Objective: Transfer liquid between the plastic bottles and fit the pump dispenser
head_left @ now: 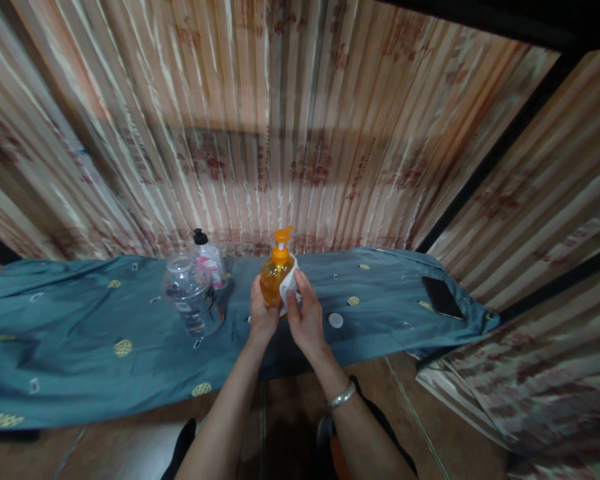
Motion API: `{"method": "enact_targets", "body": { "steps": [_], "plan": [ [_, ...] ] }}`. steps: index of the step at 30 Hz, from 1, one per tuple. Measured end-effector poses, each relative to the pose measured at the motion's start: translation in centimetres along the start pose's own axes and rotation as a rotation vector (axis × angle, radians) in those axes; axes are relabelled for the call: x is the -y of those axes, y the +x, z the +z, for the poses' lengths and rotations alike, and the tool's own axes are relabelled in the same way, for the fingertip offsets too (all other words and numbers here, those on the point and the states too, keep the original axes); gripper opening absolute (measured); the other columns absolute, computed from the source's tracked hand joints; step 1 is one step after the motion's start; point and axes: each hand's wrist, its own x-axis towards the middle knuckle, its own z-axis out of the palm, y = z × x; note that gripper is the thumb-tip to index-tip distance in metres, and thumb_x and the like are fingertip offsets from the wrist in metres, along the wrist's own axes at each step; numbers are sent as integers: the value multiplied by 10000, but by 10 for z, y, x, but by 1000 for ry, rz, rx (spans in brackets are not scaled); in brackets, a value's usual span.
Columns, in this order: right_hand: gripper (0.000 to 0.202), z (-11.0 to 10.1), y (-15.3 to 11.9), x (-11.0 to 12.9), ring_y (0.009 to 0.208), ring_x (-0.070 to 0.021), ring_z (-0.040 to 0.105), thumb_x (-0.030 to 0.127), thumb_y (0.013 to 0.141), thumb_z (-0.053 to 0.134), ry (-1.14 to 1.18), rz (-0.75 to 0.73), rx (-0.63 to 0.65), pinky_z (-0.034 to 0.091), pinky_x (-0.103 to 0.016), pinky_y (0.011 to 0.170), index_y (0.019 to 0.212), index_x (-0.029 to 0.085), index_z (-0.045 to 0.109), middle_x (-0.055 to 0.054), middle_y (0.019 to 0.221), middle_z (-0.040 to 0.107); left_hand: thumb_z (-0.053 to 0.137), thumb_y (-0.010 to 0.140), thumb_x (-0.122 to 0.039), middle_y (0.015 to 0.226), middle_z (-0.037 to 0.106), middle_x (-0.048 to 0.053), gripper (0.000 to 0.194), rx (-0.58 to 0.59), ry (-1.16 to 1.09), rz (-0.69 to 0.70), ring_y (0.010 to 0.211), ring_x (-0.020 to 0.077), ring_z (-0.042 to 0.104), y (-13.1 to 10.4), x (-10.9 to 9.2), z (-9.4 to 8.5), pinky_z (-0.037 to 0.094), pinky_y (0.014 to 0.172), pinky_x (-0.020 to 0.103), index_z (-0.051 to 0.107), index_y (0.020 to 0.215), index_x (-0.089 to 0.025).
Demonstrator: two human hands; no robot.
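Observation:
An orange pump bottle (272, 279) stands upright between my two hands above the near part of the cloth-covered table. My left hand (263, 313) grips its lower left side. In my right hand (306, 313) is a white tissue (289, 283), pressed against the bottle's right side with thumb and fingers closed on it. The orange pump head (282, 236) points up to the right. To the left stands a large clear plastic jar (190, 297) without a lid, and behind it a clear pump bottle (212, 261) with a black pump and pink label.
A round whitish lid (335, 320) lies right of my hands. Farther right is a dark phone (441, 297). Blue-green patterned cloth (145, 373) covers the table; curtains (300, 147) hang behind and to the right, with a black frame post (500, 150).

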Motion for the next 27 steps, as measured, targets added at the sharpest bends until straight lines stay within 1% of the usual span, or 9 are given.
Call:
{"method": "enact_targets", "body": {
  "steps": [3, 7, 11, 13, 16, 19, 21, 25, 27],
  "plan": [
    [491, 2, 3, 5, 1456, -266, 472, 383, 1054, 364, -43, -27, 5, 408, -519, 1191, 1481, 180, 497, -168, 1531, 537, 650, 941, -400, 1333, 618, 119, 432, -27, 59, 26, 1144, 263, 646, -1, -3, 0, 571, 953, 497, 588, 1311, -186],
    [562, 6, 7, 0, 1483, -260, 431, 434, 1055, 357, -61, -51, 15, 389, -511, 1207, 1537, 151, 412, -179, 1541, 517, 650, 937, -412, 1365, 600, 122, 450, -54, 131, 59, 1196, 281, 620, -11, -11, 0, 537, 1003, 532, 582, 1324, -192],
    [608, 10, 7, -2, 1524, -249, 366, 447, 1068, 304, -54, -38, 29, 355, -511, 1230, 1581, 121, 321, -196, 1586, 458, 623, 942, -424, 1361, 594, 133, 464, -33, 159, 75, 1234, 296, 588, -26, -22, -1, 480, 1063, 557, 560, 1341, -197],
    [611, 13, 4, 1, 1542, -245, 332, 437, 1074, 279, -62, -38, 39, 341, -519, 1236, 1602, 128, 273, -193, 1613, 419, 591, 945, -420, 1345, 599, 147, 467, -22, 159, 76, 1257, 303, 567, -31, -25, -3, 442, 1104, 549, 540, 1355, -201],
    [597, 16, -4, 6, 1562, -242, 290, 409, 1081, 251, -81, -55, 63, 336, -517, 1237, 1622, 156, 228, -177, 1651, 358, 575, 934, -426, 1364, 586, 158, 528, -7, 147, 68, 1299, 310, 539, -32, -24, -7, 409, 1139, 532, 483, 1406, -209],
    [587, 17, -10, 8, 1571, -246, 268, 389, 1081, 257, -99, -60, 82, 342, -511, 1233, 1626, 175, 227, -170, 1679, 300, 576, 921, -423, 1379, 578, 158, 556, 15, 126, 60, 1314, 309, 535, -30, -21, -10, 420, 1131, 522, 461, 1426, -218],
    [586, 16, -12, 7, 1567, -253, 277, 393, 1076, 277, -106, -47, 78, 344, -516, 1231, 1621, 181, 245, -171, 1680, 297, 575, 916, -404, 1364, 588, 160, 542, 29, 111, 62, 1315, 308, 535, -29, -20, -10, 424, 1129, 523, 479, 1414, -215],
    [585, 11, -7, 3, 1547, -263, 325, 420, 1063, 325, -59, -14, 44, 337, -532, 1232, 1593, 172, 311, -175, 1648, 370, 577, 909, -354, 1357, 591, 163, 517, 43, 87, 70, 1327, 308, 518, -30, -21, -6, 405, 1146, 539, 505, 1399, -207],
    [592, 8, 0, 2, 1525, -267, 368, 437, 1048, 364, -2, -7, 22, 352, -524, 1225, 1571, 160, 352, -179, 1622, 416, 580, 912, -334, 1365, 588, 157, 503, 53, 76, 67, 1319, 305, 520, -33, -23, -3, 421, 1133, 541, 513, 1398, -221]
  ]
}}
